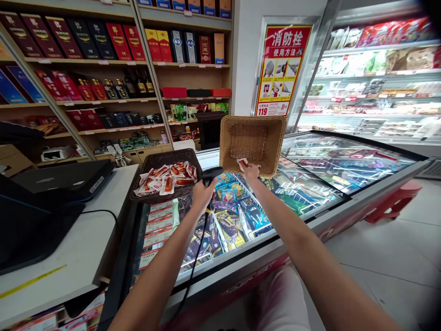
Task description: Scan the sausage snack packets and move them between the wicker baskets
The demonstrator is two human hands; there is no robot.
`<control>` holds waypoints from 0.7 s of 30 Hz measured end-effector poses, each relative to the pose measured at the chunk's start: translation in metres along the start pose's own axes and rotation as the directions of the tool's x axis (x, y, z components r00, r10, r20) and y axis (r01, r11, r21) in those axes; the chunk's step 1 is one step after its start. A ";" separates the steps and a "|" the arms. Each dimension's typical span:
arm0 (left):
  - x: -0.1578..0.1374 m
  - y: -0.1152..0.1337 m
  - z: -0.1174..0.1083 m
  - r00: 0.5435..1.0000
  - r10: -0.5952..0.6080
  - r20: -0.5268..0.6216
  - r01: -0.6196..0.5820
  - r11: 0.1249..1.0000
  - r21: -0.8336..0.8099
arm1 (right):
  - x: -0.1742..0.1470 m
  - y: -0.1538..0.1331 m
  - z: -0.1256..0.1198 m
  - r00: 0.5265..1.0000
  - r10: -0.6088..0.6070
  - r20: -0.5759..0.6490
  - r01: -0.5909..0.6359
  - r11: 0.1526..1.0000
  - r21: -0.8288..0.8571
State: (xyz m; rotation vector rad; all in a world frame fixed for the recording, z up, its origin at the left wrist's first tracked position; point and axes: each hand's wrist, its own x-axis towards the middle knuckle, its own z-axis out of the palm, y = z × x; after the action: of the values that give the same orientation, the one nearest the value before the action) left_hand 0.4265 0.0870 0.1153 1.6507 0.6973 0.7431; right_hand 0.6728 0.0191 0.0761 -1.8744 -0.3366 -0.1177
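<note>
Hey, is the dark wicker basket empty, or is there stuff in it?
Not empty: wrapped, sausage-like snacks lie piled inside the dark wicker basket, covering most of its bottom.

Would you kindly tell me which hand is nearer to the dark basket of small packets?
Left. The left hand, holding a black scanner, is just right of the dark basket; the right hand is farther right, by the tan basket.

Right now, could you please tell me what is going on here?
A person holds what looks like a black corded scanner in the left hand and a small wrapped snack in the right hand, at the near side of a tan basket. Similar red-and-white packets lie heaped in a dark basket at the left end of a glass-topped freezer.
</note>
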 end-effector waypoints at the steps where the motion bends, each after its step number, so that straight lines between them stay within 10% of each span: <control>1: 0.005 0.002 0.008 1.000 0.012 -0.011 -0.012 1.000 0.002 | 0.005 -0.003 -0.001 0.999 0.030 -0.029 -0.031 0.999 -0.031; 8: 0.008 -0.001 -0.023 0.995 0.012 -0.096 -0.012 1.000 -0.009 | -0.046 -0.044 0.033 0.974 -0.204 0.100 0.210 0.976 -0.056; 14: -0.026 0.004 -0.115 0.945 -0.001 -0.328 -0.029 0.996 -0.087 | -0.142 -0.108 0.091 0.778 -0.498 0.383 0.554 0.831 -0.044; 21: -0.060 0.012 -0.189 0.905 0.012 -0.426 -0.060 0.993 -0.100 | -0.221 -0.159 0.123 0.782 -0.343 0.521 0.508 0.834 -0.214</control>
State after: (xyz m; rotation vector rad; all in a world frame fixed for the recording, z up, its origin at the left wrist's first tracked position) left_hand 0.2420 0.1530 0.1507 1.4132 0.9139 1.1688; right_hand 0.4059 0.1431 0.1267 -2.1305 -1.1544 -0.0356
